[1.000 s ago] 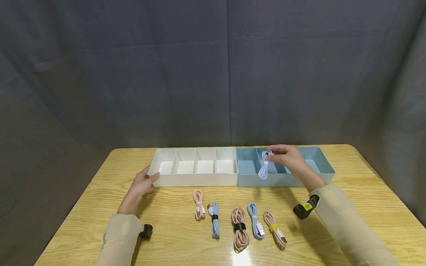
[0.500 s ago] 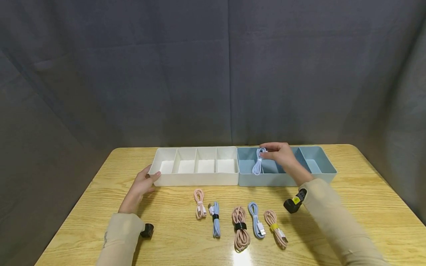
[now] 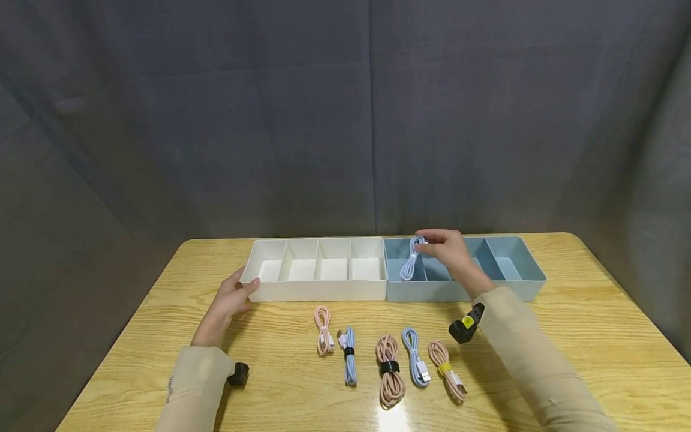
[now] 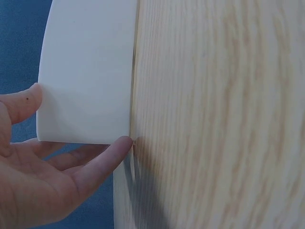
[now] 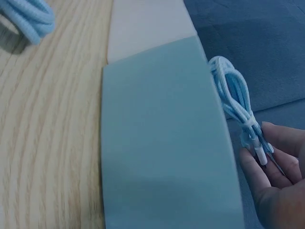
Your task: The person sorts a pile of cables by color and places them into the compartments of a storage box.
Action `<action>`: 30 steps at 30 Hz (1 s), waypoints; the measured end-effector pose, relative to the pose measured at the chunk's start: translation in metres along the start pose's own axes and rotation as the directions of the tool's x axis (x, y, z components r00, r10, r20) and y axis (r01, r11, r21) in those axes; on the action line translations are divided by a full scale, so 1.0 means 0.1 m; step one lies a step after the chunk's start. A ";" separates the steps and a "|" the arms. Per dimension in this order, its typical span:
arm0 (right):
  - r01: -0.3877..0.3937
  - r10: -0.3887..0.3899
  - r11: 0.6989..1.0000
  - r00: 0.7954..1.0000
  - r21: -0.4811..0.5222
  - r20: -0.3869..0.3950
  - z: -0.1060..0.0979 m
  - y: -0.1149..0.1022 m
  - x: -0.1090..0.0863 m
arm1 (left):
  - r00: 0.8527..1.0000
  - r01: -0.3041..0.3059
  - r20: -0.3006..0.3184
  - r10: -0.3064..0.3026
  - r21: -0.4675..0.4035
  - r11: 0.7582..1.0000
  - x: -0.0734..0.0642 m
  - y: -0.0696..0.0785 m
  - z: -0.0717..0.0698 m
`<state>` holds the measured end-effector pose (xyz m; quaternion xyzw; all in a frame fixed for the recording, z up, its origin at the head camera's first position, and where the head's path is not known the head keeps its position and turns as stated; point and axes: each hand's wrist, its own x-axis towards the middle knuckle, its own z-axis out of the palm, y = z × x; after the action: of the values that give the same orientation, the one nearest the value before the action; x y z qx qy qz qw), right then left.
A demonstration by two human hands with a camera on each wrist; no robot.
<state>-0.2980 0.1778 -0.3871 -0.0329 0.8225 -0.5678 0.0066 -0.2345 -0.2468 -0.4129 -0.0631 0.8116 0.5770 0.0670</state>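
Note:
A coiled light blue charging cable (image 3: pixel 410 264) hangs from my right hand (image 3: pixel 452 255), pinched between thumb and fingers over the leftmost compartment of the blue divided box (image 3: pixel 459 292). In the right wrist view the cable's loop (image 5: pixel 233 90) points away from the hand, and its pale connector end lies at the fingertips. My left hand (image 3: pixel 229 300) holds the left end of the white divided box (image 3: pixel 318 292). The left wrist view has the thumb on the box's rim and the fingers (image 4: pixel 107 160) along its end wall.
Both boxes stand end to end near the wooden table's (image 3: pixel 286 372) back edge. In front lie several coiled cables: pink (image 3: pixel 323 330), blue with black strap (image 3: pixel 349 359), brownish pink with black strap (image 3: pixel 391 387), blue (image 3: pixel 413 351), pink with yellow strap (image 3: pixel 442 363). A dark curtain (image 3: pixel 345 120) hangs behind.
My right hand has moved left with the light blue cable, from over the second compartment of the blue box to over its leftmost one. The left hand stays at the white box.

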 end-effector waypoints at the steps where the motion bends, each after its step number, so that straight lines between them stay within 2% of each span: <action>1: 0.000 0.000 1.000 1.000 -0.002 0.005 0.01 0.00 0.00 | 1.000 -0.002 0.000 0.002 0.001 1.000 0.00 0.00 0.00; 6: 0.020 -0.020 1.000 0.999 0.003 0.028 0.03 0.01 -0.03 | 1.000 0.004 -0.003 -0.004 0.004 1.000 -0.01 -0.01 0.00; 13: 0.031 -0.034 0.996 0.998 0.081 0.045 -0.02 0.03 -0.09 | 1.000 0.024 -0.014 -0.024 0.010 1.000 -0.02 0.01 -0.01; 17: 0.049 -0.057 0.992 0.996 0.115 0.062 -0.05 0.03 -0.15 | 1.000 0.013 -0.012 -0.013 0.015 1.000 -0.02 0.02 -0.01; 21: 0.066 -0.075 0.991 0.994 0.114 0.076 -0.07 0.02 -0.23 | 1.000 -0.002 -0.005 0.002 0.016 1.000 -0.03 0.02 -0.01; 26: 0.081 -0.090 0.993 0.991 0.089 0.099 -0.10 0.02 -0.33 | 1.000 0.002 -0.002 -0.002 0.010 1.000 -0.03 0.01 0.00; 30: 0.097 -0.109 0.989 0.987 0.108 0.116 -0.12 0.00 -0.41 | 1.000 0.007 -0.002 -0.007 0.005 1.000 -0.02 0.02 0.01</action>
<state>-0.2574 0.1917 -0.3839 -0.1098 0.7876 -0.6056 0.0291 -0.2330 -0.2453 -0.4110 -0.0662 0.8129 0.5746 0.0683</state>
